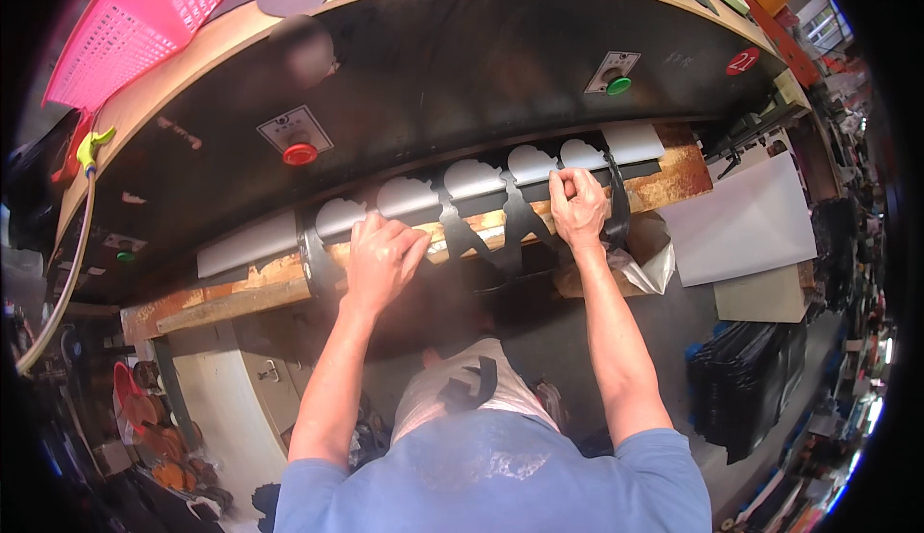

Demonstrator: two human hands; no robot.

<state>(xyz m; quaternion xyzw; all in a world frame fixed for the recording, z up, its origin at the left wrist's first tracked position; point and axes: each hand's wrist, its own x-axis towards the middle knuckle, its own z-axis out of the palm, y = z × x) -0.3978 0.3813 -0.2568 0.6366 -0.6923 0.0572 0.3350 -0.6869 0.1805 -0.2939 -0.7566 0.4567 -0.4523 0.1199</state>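
A dark sheet with a row of rounded cut-outs (525, 220) drapes over the front edge of the machine bed, its strips hanging down toward me. Pale silvery-white surface (473, 176) shows through the openings. My left hand (385, 252) is closed at the strip between the first two openings on the left, its fingertips mostly hidden by the hand. Further right, my right hand (579, 204) pinches the strip between the last two openings, thumb and fingers together. Both forearms reach forward, with the sheet stretched between the hands.
Above the bed spans a black machine beam (433, 62) with a red button (299, 153) and a green button (618, 85). A pink basket (135, 33) stands on top at left. White sheet material (741, 220) and a stack of black sheets (741, 384) are at right.
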